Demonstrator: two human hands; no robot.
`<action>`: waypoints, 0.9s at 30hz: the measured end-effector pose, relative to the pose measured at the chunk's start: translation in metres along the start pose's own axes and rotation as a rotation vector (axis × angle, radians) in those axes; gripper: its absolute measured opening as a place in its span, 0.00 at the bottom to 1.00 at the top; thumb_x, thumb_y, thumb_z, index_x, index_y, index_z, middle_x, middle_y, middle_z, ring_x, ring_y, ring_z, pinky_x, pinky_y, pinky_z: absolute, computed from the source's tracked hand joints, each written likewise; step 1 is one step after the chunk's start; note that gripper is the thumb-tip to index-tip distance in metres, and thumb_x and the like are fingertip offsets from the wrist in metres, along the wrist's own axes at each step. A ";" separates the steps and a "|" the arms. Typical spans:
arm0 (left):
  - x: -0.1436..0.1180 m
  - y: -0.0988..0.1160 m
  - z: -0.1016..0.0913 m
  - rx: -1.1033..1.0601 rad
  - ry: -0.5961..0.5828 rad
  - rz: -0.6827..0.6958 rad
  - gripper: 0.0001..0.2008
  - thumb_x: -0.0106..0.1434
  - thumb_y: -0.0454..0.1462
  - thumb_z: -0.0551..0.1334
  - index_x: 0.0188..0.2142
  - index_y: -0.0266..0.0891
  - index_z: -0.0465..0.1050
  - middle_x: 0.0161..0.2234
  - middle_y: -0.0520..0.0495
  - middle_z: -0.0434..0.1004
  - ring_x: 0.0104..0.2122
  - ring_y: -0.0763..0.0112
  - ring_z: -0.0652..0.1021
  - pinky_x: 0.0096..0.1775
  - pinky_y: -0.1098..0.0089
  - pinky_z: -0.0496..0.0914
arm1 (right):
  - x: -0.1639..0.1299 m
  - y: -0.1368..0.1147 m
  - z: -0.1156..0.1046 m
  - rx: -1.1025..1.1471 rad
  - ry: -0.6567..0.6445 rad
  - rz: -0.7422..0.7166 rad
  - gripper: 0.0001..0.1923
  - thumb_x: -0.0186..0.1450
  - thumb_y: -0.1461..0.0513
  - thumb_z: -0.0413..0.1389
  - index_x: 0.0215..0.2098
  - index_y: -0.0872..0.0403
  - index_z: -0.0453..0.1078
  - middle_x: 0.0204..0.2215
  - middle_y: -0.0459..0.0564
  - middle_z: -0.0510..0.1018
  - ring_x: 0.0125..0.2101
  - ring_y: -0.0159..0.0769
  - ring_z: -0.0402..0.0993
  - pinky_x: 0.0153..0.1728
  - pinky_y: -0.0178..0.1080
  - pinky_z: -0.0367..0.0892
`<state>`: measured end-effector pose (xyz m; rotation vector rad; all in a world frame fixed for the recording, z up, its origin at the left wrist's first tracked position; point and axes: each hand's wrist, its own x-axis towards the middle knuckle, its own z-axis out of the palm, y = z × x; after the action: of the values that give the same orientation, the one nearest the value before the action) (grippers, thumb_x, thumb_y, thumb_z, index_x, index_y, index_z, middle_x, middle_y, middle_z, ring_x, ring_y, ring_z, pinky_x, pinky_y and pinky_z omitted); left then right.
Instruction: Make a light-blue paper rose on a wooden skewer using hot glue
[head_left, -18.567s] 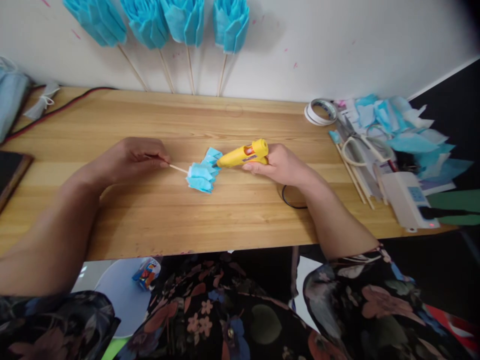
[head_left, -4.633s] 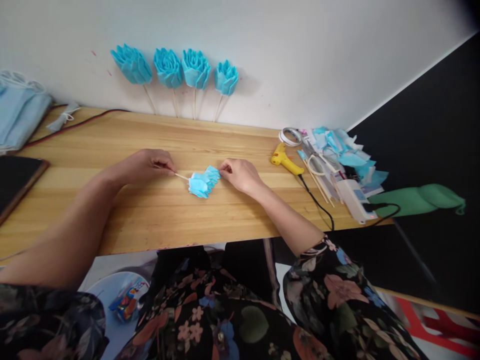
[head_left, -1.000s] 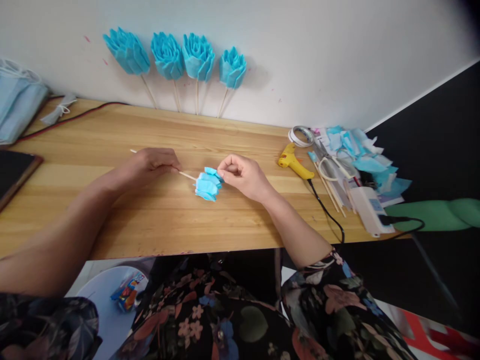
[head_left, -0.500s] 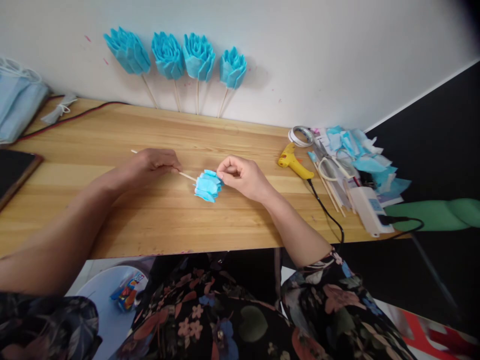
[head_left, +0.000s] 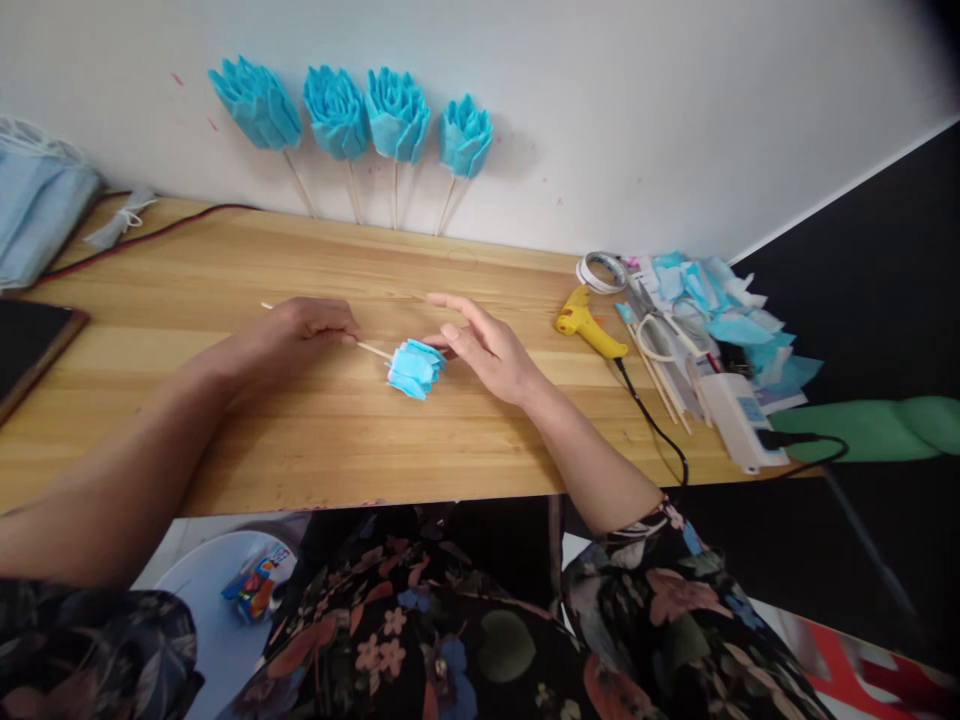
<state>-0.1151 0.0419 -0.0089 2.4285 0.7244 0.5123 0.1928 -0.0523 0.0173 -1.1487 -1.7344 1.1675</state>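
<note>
Left hand [head_left: 300, 325]: fingers pinched on the wooden stick [head_left: 373, 349] of a blue paper flower [head_left: 416, 368], which lies on the tabletop [head_left: 225, 400] at centre. Right hand [head_left: 487, 350]: fingers spread and extended just beside the flower head; thumb contact with the petals appears likely but cannot be confirmed. Yellow glue gun [head_left: 589, 325] lies well apart, to the right.

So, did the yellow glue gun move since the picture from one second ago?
No. The yellow glue gun lies in the same spot on the wooden table, beside the tape roll.
</note>
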 end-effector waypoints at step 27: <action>0.006 0.014 0.003 0.072 0.117 -0.133 0.16 0.73 0.46 0.57 0.34 0.40 0.75 0.34 0.44 0.80 0.36 0.62 0.79 0.41 0.65 0.69 | 0.006 0.008 0.004 -0.790 -0.061 -0.432 0.39 0.77 0.39 0.46 0.79 0.47 0.54 0.65 0.54 0.80 0.69 0.49 0.71 0.69 0.56 0.65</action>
<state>-0.1038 0.0341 -0.0012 2.4113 0.9622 0.5880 0.1890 -0.0464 0.0090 -1.0673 -2.4294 0.2408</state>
